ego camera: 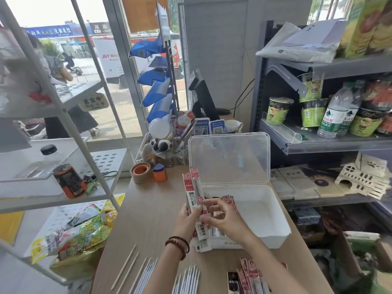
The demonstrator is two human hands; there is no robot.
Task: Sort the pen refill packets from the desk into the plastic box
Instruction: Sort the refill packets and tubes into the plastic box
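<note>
Closest to the camera, at the near edge of the counter (148, 219), lie a fan of loose packets (248, 276) in red and white. A row of thin white tubes (191, 279) lies to their left, and a few wooden sticks (127, 266) further left again. The counter is pale wood and runs away toward a window.

On the right stands a grey shelf unit (318, 145) with noodle cups (277, 110) and water bottles (333, 115). On the left a white rack (106, 162) carries a dark drink bottle (67, 179), with snack bags (78, 236) below it.

The plastic box (273, 225) sits on the counter's right half. It is a white tray with its clear lid (229, 158) standing open at the back. A few packets in the box (230, 200) lean at its left side.

Over the box's near left corner, the left hand (187, 217) grips a bundle of packets (194, 187) upright, fingers curled round it. The right hand (224, 217) pinches one packet of that bundle between thumb and forefinger. Beaded bracelets (178, 245) ring the left wrist.

Further back on the counter, left of the lid, sits a roll of brown tape (141, 172).
</note>
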